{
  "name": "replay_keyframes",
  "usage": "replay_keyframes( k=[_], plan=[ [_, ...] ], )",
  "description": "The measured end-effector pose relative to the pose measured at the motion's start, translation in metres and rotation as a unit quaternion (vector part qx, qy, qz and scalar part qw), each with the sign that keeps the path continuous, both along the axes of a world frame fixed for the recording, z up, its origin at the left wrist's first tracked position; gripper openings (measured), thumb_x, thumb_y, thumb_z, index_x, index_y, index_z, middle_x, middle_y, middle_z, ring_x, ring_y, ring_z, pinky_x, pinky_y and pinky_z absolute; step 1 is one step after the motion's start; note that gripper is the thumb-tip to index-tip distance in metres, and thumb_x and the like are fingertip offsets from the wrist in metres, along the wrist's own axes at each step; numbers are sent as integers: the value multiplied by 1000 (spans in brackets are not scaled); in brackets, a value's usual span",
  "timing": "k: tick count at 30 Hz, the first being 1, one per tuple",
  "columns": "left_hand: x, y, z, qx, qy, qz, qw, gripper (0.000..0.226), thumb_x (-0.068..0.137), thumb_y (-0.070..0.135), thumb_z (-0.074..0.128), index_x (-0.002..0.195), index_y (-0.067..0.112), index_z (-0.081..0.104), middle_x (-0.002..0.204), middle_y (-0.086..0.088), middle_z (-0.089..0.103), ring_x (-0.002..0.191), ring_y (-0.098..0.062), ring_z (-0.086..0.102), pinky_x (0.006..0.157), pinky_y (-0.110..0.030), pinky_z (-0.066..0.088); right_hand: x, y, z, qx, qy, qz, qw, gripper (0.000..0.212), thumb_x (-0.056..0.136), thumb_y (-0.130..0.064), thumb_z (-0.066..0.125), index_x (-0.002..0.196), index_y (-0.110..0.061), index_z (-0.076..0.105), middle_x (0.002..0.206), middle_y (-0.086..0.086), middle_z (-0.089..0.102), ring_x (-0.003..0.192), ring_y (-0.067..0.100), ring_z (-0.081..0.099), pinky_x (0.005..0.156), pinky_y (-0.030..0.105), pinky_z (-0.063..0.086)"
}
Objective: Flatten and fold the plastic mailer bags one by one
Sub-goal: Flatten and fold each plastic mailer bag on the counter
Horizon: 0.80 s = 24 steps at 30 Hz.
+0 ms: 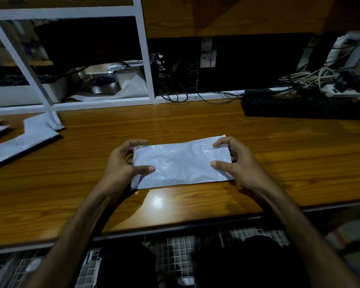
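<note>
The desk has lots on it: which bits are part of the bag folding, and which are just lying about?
Part of the job:
mailer bag, gripped by left hand and right hand
other mailer bags

Lying about:
keyboard
cables
power strip

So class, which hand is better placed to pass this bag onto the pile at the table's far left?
Probably the left hand: it grips the bag nearest the pile.

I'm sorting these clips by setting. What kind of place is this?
Likely a small office or packing workstation: a wooden desk with a keyboard, tangled cables, and white mailer bags stacked at the left.
</note>
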<state>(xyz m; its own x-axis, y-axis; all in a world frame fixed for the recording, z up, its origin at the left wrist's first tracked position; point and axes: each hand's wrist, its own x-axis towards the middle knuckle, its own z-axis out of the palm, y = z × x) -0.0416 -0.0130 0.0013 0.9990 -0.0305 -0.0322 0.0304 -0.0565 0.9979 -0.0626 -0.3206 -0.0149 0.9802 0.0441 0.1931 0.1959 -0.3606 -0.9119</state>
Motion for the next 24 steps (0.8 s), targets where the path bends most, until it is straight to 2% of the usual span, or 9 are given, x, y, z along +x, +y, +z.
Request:
replay_keyframes(
  k=[2, 6, 8, 10, 15, 18, 21, 23, 24],
  plan=[
    [-10, -7, 2, -38, 10, -8, 999, 59, 67, -13, 84, 114, 21, 73, 131, 3, 62, 110, -27, 69, 74, -48, 65, -15, 1, 2, 9, -18, -27, 999, 28, 87, -13, 82, 106, -29, 69, 119, -17, 68, 118, -1, 60, 100, 28, 47],
    [-32, -25, 6, -94, 29, -48, 994, 44, 74, -18, 75, 110, 7, 73, 119, 7, 74, 102, -18, 75, 69, -36, 64, -68, -6, 12, 23, -20, -80, 996, 19, 89, -16, 81, 102, -27, 73, 116, -19, 71, 120, -9, 57, 104, 22, 40],
    [-40, -39, 7, -99, 34, -86, 991, 42, 74, -18, 74, 108, 7, 74, 119, 9, 75, 106, -18, 74, 73, -36, 64, -102, -15, 16, 19, -16, -106, 994, 18, 89, -19, 80, 102, -29, 74, 118, -21, 71, 123, -7, 57, 108, 26, 38],
    [-48, -62, 8, -114, 44, -141, 982, 38, 76, -20, 71, 107, 3, 72, 117, 6, 77, 103, -20, 75, 70, -34, 64, -137, -29, 20, 15, -15, -151, 988, 17, 88, -18, 81, 101, -28, 75, 118, -20, 72, 123, -3, 59, 109, 28, 39],
    [-74, -136, 10, -97, 16, -308, 946, 26, 80, -16, 70, 103, -6, 69, 101, 1, 78, 84, -17, 76, 63, -27, 59, -233, -72, 31, 23, -28, -252, 967, 13, 84, -9, 81, 94, -16, 77, 105, -8, 77, 108, 6, 68, 94, 15, 47],
    [-90, -190, 7, -78, 25, -388, 918, 23, 72, -5, 77, 95, -1, 73, 98, -11, 75, 85, -30, 72, 68, -37, 57, -295, -96, 35, 18, -18, -318, 948, 9, 84, -6, 80, 89, -12, 77, 101, -5, 78, 103, 1, 69, 89, 9, 45],
    [-113, -248, 8, -52, 26, -470, 881, 20, 73, -5, 80, 90, 4, 77, 103, -22, 74, 89, -35, 71, 76, -41, 58, -351, -118, 34, 6, 18, -377, 926, 5, 85, -8, 80, 89, -10, 78, 97, -4, 77, 95, 3, 70, 80, 13, 50],
    [-126, -286, 9, -12, 3, -527, 850, 19, 79, -11, 77, 94, 1, 76, 108, -22, 74, 93, -32, 73, 78, -40, 59, -384, -133, 29, -15, 62, -408, 911, 4, 86, -12, 81, 88, -14, 79, 95, -4, 77, 89, 9, 70, 73, 20, 53],
    [-132, -305, 10, 10, -5, -553, 833, 18, 82, -13, 75, 94, 0, 75, 108, -20, 75, 96, -31, 73, 80, -40, 60, -398, -140, 26, -25, 85, -418, 904, 4, 86, -13, 81, 88, -16, 79, 96, -5, 77, 91, 11, 71, 75, 24, 55]
  ],
)
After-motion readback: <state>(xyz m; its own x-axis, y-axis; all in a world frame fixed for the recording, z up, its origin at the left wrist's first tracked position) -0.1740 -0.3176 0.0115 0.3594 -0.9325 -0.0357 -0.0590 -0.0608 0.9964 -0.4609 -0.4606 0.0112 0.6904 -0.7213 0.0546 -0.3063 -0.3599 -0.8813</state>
